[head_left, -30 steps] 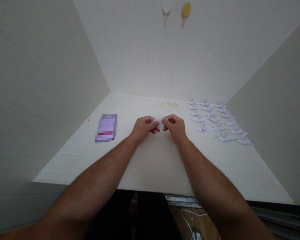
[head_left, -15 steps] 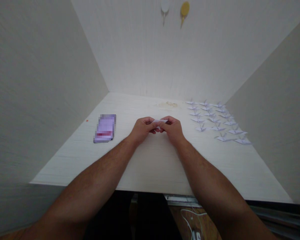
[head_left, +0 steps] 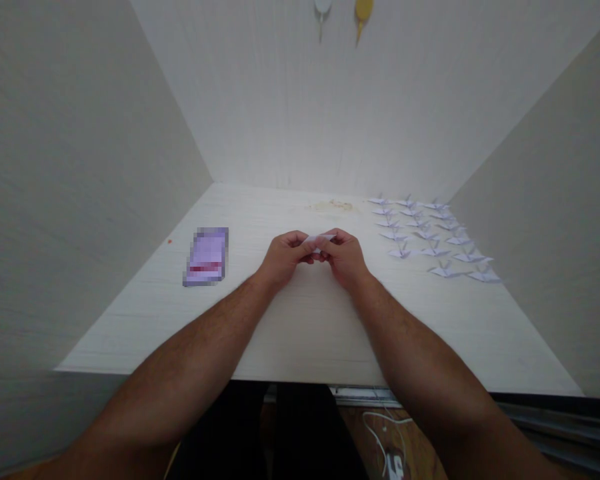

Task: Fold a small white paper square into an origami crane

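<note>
Between my two hands, above the middle of the white table (head_left: pixel 320 333), is a small folded piece of white paper (head_left: pixel 322 239). My left hand (head_left: pixel 287 255) pinches its left part between thumb and fingers. On the other side, my right hand (head_left: pixel 347 253) grips it the same way, the two thumbs close together on the near face. Fingers hide most of the paper, so its exact folds cannot be made out. Several white folded paper cranes (head_left: pixel 435 252) stand in rows on the right of the table.
A blurred purple packet (head_left: pixel 207 257) lies on the left of the table. Walls enclose the table at the back and both sides. A yellow hook (head_left: pixel 363 13) and a white hook (head_left: pixel 323 8) are on the back wall. A white cable (head_left: pixel 375 433) lies on the floor below.
The view has shifted slightly. Both hands keep hold of the paper, and the thumbs have moved a little on it. The cranes and packet stay in place.
</note>
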A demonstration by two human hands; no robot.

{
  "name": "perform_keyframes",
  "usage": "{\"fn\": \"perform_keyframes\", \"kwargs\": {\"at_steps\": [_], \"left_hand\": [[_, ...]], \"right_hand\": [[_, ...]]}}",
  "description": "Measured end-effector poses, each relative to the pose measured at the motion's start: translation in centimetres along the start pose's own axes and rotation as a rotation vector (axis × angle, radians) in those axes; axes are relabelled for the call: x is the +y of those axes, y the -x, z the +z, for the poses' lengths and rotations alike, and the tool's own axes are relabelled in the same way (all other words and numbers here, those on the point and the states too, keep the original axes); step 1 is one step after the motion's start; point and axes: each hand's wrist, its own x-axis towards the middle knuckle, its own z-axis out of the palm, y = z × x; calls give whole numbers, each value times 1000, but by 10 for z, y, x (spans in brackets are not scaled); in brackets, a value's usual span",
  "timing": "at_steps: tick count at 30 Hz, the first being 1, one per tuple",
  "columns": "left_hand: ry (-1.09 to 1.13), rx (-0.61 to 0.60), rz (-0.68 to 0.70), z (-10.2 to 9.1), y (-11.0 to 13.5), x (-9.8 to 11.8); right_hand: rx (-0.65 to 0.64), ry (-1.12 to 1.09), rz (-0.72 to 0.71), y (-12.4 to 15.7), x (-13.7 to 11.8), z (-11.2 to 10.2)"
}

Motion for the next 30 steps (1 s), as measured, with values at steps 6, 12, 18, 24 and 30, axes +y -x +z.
{"fn": "perform_keyframes", "kwargs": {"at_steps": [6,12,18,24,30], "left_hand": [[22,-8,29,-1,1,1],[9,6,15,-1,1,2],[-18,22,22,-2,1,3],[8,29,16,-1,3,5],[3,42,19,0,2,5]], "right_hand": [[-39,-53,22,1,-3,-1],[-8,-53,22,1,-4,-1],[3,-49,13,0,-2,-3],[4,-54,-1,0,-3,-3],[21,-39,-2,-3,-3,-6]]}}
